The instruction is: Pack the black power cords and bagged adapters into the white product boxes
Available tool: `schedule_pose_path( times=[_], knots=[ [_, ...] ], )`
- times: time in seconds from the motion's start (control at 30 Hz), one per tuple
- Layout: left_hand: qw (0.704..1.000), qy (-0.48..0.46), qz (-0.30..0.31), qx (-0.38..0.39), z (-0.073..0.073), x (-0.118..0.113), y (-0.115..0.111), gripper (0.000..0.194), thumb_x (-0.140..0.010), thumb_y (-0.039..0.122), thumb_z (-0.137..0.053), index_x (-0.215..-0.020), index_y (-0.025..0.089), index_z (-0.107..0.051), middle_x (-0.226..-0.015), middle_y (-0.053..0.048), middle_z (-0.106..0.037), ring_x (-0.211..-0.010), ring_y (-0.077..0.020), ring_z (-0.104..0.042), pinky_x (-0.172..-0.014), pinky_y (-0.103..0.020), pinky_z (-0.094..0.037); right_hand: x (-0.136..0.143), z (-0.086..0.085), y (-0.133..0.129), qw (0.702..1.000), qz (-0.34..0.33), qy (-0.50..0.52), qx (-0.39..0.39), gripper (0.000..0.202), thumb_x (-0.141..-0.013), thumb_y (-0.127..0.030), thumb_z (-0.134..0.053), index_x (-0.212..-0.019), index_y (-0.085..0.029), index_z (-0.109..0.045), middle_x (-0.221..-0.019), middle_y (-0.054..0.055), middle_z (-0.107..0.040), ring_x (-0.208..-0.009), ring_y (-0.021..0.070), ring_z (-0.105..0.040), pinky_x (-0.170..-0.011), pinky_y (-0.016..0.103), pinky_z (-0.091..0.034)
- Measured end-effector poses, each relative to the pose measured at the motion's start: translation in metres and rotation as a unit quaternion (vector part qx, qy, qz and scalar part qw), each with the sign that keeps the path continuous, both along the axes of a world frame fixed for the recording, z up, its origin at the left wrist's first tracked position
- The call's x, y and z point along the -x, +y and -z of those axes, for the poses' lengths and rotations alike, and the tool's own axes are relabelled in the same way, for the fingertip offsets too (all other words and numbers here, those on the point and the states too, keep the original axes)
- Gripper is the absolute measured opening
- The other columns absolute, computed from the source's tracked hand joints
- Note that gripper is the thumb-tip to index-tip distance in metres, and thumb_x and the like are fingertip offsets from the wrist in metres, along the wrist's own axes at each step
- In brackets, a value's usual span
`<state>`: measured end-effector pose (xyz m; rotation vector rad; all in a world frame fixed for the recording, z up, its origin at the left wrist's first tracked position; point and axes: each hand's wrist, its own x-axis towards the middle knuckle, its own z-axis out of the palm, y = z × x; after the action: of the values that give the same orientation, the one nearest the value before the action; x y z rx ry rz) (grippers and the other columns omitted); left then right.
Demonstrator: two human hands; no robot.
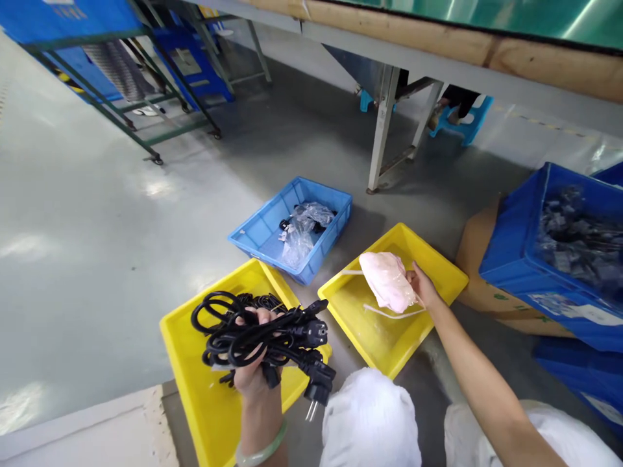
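Observation:
My left hand (256, 366) is closed around a bunch of coiled black power cords (272, 340), their plugs pointing to the right. Beneath it stands a yellow bin (187, 383) with more black cords lying inside. My right hand (418, 285) grips a pale pink bundle (387, 282) that looks wrapped in clear plastic, with thin white straps hanging from it. This bundle is over a second yellow bin (438, 259). What the bundle is made of I cannot make out, and the right fingertips are partly hidden behind it.
Ahead, a light blue crate (263, 237) holds clear plastic bags and black parts. Dark blue crates (516, 240) stand at the right, near a cardboard box (479, 240). A workbench leg (382, 130) and a wheeled rack (180, 133) are farther off.

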<state>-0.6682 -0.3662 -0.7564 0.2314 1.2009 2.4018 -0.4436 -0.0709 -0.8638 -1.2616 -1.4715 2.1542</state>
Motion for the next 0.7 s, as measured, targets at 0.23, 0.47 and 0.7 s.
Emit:
schedule_pose_path(
  times=[0.23,0.47,0.7],
  knots=[
    [1.000,0.004,-0.008,0.002,-0.005,-0.005,-0.012,0.039,-0.062,0.023,-0.071,-0.100,0.030,-0.063,-0.097,0.003,-0.059,-0.090,-0.0140,-0.058,-0.090,-0.029,-0.052,0.010,-0.041,0.008,0.992,-0.125,0.008,-0.027,0.065,-0.077,-0.080,-0.048,-0.055,-0.019,-0.047,-0.042,-0.005,-0.034,-0.035,0.0077,-0.029,-0.035,0.022,-0.020],
    [0.999,0.008,-0.015,0.048,-0.011,-0.008,-0.022,0.039,-0.065,0.026,-0.068,-0.103,0.032,-0.062,-0.098,0.003,-0.061,-0.091,-0.0165,-0.060,-0.088,-0.031,-0.054,0.020,-0.054,0.016,0.965,-0.218,-0.051,-0.137,0.067,-0.082,-0.078,-0.043,-0.054,-0.017,-0.049,-0.043,-0.005,-0.032,-0.036,0.0065,-0.028,-0.035,0.021,-0.017],
    [0.999,0.017,-0.003,0.043,-0.015,-0.010,-0.021,0.036,-0.065,0.024,-0.062,-0.098,0.037,-0.061,-0.094,0.002,-0.059,-0.086,-0.0218,-0.060,-0.092,-0.044,-0.052,0.012,-0.045,0.018,0.958,-0.246,-0.061,-0.136,0.068,-0.083,-0.079,-0.041,-0.055,-0.017,-0.048,-0.042,-0.005,-0.030,-0.036,0.0069,-0.029,-0.036,0.021,-0.019]
  ],
)
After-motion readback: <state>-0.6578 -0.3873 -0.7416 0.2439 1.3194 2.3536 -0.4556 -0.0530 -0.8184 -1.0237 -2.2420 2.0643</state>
